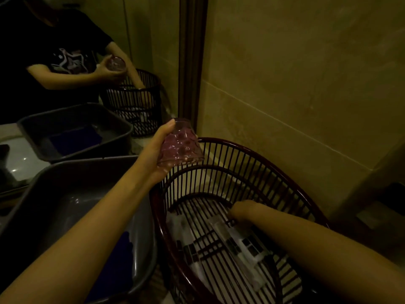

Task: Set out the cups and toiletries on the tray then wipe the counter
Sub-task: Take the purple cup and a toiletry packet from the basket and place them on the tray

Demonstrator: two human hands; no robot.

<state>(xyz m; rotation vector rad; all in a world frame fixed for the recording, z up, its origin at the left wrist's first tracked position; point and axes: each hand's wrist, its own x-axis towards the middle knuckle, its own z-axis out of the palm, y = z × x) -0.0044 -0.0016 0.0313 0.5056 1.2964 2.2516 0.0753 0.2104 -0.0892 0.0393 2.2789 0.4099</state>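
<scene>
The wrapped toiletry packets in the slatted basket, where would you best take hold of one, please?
Probably from above through the open top of the basket, since slatted walls block the sides. Pinch a wrapped packet across its narrow width; they lie flat on the bottom. The right hand reaches in that way.

The pale, glossy bench runs along the mirror and carries a dark grey plastic tub on the left and, just beside it on the right near the tiled wall, a dark red slatted basket.
</scene>
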